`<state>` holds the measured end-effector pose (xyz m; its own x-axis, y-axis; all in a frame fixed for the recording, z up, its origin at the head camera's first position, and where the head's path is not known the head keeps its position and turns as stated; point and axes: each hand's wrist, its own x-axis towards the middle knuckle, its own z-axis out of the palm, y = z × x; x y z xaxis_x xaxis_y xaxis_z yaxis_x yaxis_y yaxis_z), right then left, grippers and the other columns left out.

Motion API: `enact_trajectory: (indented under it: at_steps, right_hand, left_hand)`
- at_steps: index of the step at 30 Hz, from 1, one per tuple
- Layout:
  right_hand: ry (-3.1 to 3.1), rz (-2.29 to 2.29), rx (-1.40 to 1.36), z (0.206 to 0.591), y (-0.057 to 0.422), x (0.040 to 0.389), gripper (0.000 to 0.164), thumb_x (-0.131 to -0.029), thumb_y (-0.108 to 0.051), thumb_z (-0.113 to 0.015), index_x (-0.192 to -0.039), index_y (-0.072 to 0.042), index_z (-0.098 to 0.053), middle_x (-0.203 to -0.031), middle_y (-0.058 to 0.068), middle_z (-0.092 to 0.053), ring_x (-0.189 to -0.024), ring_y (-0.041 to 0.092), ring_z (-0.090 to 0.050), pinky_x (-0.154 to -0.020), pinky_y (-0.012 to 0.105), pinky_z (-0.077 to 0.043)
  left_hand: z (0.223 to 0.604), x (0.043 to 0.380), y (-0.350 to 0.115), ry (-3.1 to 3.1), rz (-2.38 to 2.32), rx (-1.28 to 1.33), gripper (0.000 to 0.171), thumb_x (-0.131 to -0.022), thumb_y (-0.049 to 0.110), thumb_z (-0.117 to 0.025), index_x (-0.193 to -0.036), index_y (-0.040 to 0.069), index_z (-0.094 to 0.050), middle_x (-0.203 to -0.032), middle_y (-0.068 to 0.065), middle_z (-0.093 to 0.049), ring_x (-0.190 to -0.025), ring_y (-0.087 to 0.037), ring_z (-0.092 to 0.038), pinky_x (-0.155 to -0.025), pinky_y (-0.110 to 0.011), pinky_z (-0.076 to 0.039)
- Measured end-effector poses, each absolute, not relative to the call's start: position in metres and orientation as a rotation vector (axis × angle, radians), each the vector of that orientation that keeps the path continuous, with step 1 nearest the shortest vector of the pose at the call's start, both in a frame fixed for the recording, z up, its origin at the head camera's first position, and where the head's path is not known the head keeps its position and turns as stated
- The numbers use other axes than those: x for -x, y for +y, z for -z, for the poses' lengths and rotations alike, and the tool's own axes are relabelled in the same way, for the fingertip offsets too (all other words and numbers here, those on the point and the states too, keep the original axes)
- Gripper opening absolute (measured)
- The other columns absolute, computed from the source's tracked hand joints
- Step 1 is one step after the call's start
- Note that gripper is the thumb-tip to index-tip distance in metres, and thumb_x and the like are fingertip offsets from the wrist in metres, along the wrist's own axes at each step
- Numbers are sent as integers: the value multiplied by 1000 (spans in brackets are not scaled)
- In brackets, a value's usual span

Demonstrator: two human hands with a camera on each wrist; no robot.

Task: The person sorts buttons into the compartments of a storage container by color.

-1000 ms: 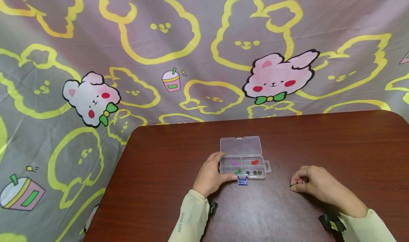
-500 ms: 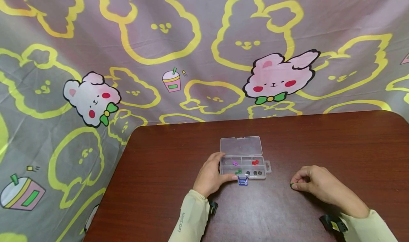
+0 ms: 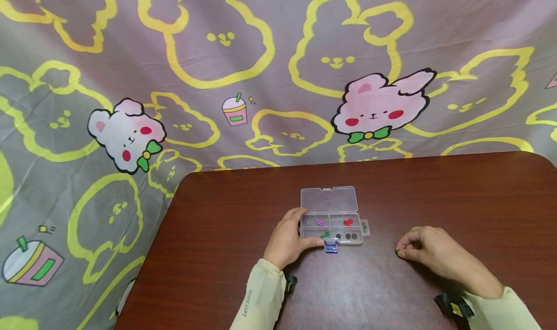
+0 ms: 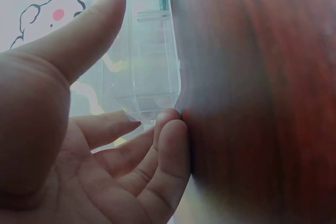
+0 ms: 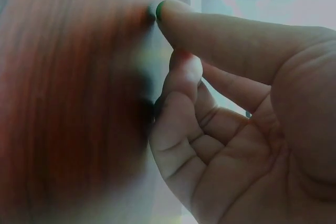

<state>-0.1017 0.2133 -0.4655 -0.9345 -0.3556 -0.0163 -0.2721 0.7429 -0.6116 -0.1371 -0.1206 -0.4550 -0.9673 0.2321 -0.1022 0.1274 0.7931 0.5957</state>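
A clear plastic compartment box (image 3: 331,228) lies on the table with its lid (image 3: 328,199) raised at the back and a blue latch (image 3: 331,247) folded out in front. My left hand (image 3: 285,240) holds its left end, thumb along the front edge, fingers round the side. Inside, small purple pieces (image 3: 320,223), red pieces (image 3: 348,222), green pieces (image 3: 325,234) and dark round pieces (image 3: 348,236) sit in separate compartments. Right of the box, my right hand (image 3: 428,250) is low at the tabletop, fingers curled, a small green piece (image 5: 159,10) at the thumb tip, mostly hidden by the fingers.
The brown wooden table (image 3: 209,252) ends at the back against a patterned cloth (image 3: 278,68) hung behind it. A hang tab (image 3: 365,227) sticks out from the box's right end. Dark wrist cameras (image 3: 454,306) are strapped at both sleeves.
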Motion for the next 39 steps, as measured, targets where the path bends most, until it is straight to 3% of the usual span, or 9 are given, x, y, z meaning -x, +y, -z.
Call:
enact_trajectory:
  at_steps: [15, 39]
  right_hand:
    - [2886, 963, 542, 459, 206, 108, 18, -81, -13, -83, -77, -25, -70, -70, -17, -51, -65, -3, -44, -56, 24, -40]
    - [2899, 1031, 497, 439, 182, 118, 15, -82, -9, -82, -78, -21, -74, -71, -13, -55, -64, 0, -48, -55, 22, -43]
  left_hand:
    - [455, 138, -120, 2812, -913, -274, 86, -78, 46, -85, -148, 11, -49, -152, -6, -46, -136, -27, -47, -108, -46, -44]
    - [454, 137, -119, 2808, -915, -264, 86, -78, 45, -85, -149, 12, -49, -152, -6, -45, -136, -27, -47, -108, -46, -43]
